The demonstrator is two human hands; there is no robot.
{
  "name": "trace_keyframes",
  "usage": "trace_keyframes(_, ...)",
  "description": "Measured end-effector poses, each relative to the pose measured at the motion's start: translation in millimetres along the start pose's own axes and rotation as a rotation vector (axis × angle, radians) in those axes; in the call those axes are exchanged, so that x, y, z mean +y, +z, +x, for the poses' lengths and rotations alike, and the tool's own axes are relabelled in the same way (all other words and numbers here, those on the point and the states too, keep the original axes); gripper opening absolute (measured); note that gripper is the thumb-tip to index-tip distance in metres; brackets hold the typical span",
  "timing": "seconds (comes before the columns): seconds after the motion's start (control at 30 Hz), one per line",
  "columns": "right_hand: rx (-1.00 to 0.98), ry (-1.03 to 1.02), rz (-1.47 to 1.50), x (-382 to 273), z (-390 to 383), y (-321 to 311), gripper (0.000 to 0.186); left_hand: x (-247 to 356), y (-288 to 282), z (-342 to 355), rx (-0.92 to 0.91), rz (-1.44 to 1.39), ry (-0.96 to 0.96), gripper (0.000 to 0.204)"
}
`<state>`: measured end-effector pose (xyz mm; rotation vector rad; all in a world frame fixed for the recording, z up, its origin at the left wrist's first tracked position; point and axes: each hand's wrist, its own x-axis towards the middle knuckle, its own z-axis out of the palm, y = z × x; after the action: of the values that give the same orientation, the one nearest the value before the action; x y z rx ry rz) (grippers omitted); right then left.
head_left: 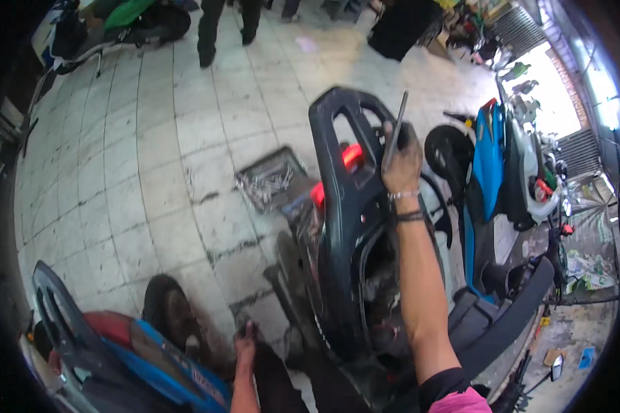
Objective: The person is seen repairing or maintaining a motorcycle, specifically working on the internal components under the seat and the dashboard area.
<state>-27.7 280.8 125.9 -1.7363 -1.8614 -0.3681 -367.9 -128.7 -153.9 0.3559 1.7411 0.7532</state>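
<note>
My right hand [402, 164] is closed around a thin grey metal tool [397, 127], which points up past the fingers; its exact kind does not show. That hand is at the black rear grab rail [329, 141] of a motor scooter, with the forearm stretched over the scooter's open body [379, 296]. Red tail lights [352, 157] show through and beside the rail. Low in the picture, beside my dark trouser leg, my left hand [246, 337] has its fingers curled; what they hold, if anything, cannot be made out.
A tray of metal tools [272, 179] lies on the tiled floor [138, 158] behind the scooter. Blue-and-black scooters stand at the right [488, 162] and lower left [165, 347]. Another motorcycle [141, 31] is at the far left. A person's dark-trousered legs [213, 31] stand farther back.
</note>
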Motion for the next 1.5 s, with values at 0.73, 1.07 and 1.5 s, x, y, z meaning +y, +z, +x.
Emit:
trace_keyframes(0.73,0.259,-0.133,0.122,44.4,25.0,23.3,0.050,-162.5,-15.6,-6.2,0.532,-0.778,-0.219,0.042)
trace_keyframes(1.07,0.169,-0.311,-0.212,71.9,77.6,28.7,0.063,-35.9,89.2,45.8,-0.317,-0.509,0.159,0.038)
trace_keyframes(1.5,0.838,-0.539,1.112,-16.9,-42.3,-131.9,0.068,-26.3,105.5,20.9,-0.312,-0.334,0.423,0.033)
